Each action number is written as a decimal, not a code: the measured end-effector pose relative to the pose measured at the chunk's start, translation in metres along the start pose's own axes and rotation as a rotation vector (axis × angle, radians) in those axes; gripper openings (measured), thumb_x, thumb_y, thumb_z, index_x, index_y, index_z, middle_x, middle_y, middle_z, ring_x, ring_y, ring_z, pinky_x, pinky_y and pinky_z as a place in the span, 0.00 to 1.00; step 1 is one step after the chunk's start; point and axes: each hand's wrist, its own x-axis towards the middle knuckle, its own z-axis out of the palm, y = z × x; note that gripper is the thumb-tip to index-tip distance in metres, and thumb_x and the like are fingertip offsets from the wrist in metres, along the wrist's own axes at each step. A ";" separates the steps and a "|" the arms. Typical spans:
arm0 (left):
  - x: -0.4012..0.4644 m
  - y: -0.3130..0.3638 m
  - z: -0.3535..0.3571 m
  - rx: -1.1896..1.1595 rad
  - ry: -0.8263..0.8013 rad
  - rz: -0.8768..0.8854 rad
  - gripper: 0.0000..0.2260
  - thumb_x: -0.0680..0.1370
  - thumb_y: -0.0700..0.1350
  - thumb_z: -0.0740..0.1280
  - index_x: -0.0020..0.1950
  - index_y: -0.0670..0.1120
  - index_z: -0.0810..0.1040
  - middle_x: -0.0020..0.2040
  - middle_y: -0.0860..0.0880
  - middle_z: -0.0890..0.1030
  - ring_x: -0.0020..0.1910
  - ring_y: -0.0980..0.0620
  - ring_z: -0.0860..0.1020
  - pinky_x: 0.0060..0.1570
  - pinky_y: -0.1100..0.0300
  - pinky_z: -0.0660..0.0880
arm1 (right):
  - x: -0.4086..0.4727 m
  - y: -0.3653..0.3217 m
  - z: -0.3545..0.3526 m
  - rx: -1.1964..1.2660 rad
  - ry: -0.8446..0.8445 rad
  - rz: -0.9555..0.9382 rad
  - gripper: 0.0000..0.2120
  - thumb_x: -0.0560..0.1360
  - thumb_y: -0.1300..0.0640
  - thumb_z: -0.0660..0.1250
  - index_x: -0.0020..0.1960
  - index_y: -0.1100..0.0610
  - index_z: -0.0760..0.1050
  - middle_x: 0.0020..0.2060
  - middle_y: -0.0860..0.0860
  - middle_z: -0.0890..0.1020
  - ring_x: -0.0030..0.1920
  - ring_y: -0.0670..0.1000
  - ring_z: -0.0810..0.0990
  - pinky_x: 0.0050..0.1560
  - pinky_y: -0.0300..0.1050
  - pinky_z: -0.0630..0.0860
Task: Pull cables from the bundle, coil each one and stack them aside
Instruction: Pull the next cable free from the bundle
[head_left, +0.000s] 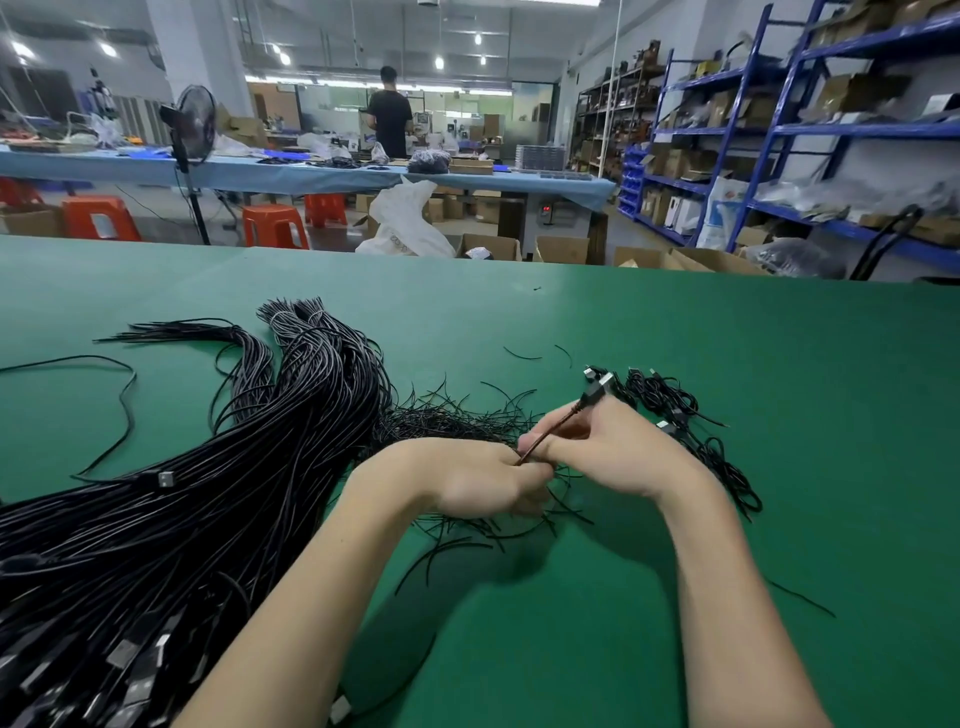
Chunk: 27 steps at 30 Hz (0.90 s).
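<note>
Green work table (675, 332). Big bundle of black USB cables (218, 467) sprawls across the left side; small stack of coiled cables (670, 402) sits at right, just beyond the hands. Both hands meet at centre over loose strands. Right hand (613, 447) pinches one cable (550, 434) below its USB plug (597, 389), plug pointing up and away. Left hand (478, 478) is curled around the same cable lower down. Step looks like early coiling of a pulled cable. Next: wind the slack into loops, keeping the tail clear of neighbouring strands, then set it on the stack.
</note>
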 end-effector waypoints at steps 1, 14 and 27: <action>0.000 -0.002 -0.002 0.059 0.046 -0.020 0.23 0.86 0.58 0.49 0.67 0.45 0.75 0.66 0.48 0.78 0.68 0.52 0.74 0.74 0.52 0.65 | 0.000 -0.002 -0.001 0.000 0.011 -0.015 0.10 0.75 0.52 0.72 0.38 0.39 0.85 0.39 0.39 0.87 0.47 0.41 0.84 0.55 0.41 0.78; -0.006 -0.022 -0.018 -0.088 0.402 0.150 0.14 0.86 0.58 0.52 0.61 0.59 0.76 0.66 0.59 0.77 0.68 0.58 0.74 0.70 0.58 0.66 | -0.004 -0.003 0.001 0.416 0.028 -0.041 0.04 0.78 0.53 0.71 0.46 0.49 0.85 0.33 0.48 0.82 0.27 0.47 0.66 0.26 0.34 0.62; 0.002 -0.024 -0.017 -0.030 0.421 0.200 0.17 0.85 0.55 0.58 0.70 0.49 0.75 0.64 0.53 0.79 0.62 0.60 0.77 0.67 0.64 0.70 | 0.004 -0.018 0.020 0.517 0.152 -0.173 0.09 0.76 0.49 0.73 0.49 0.53 0.88 0.27 0.45 0.74 0.28 0.41 0.69 0.36 0.28 0.69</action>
